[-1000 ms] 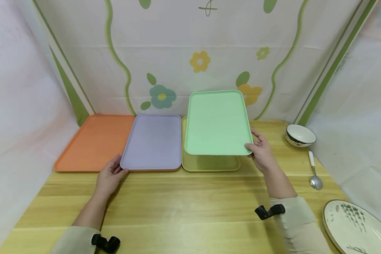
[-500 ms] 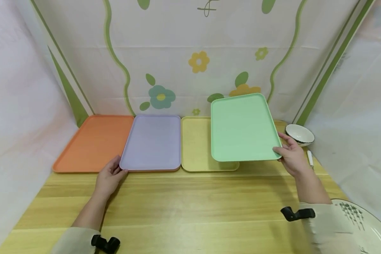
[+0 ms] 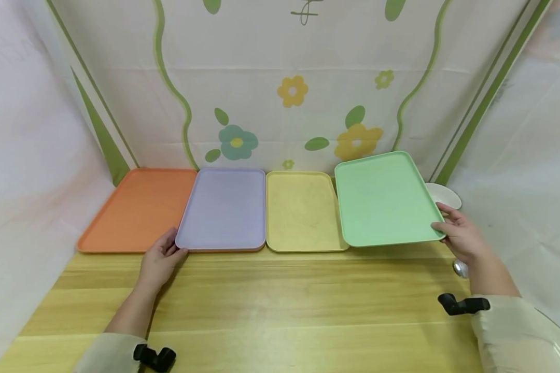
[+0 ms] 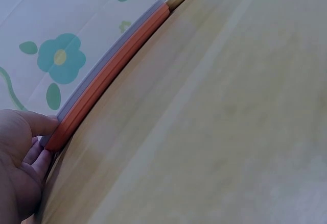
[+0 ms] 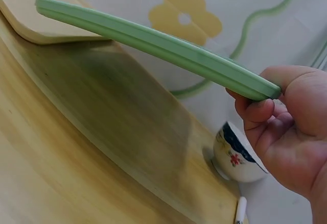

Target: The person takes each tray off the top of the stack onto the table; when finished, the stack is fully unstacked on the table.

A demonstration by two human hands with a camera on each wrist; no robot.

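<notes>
My right hand (image 3: 464,238) grips a light green tray (image 3: 387,199) by its front right corner, thumb on top and fingers underneath. In the right wrist view the green tray (image 5: 153,45) is tilted and held clear of the wooden table. My left hand (image 3: 161,259) pinches the front left corner of a purple tray (image 3: 224,210), its thumb over the rim. In the left wrist view an orange tray edge (image 4: 107,81) shows directly under the purple one. A yellow tray (image 3: 303,212) lies between the purple and green trays.
An orange tray (image 3: 140,207) lies at the far left. Behind the right hand are a patterned bowl (image 5: 235,155), a white-handled spoon (image 5: 241,209) and a large plate (image 3: 553,331), partly hidden by the arm. A floral cloth (image 3: 289,46) hangs along the table's back.
My right hand has carried the green tray rightward and lower, away from above the yellow tray, which is now uncovered. The left hand stays at the purple tray's corner.
</notes>
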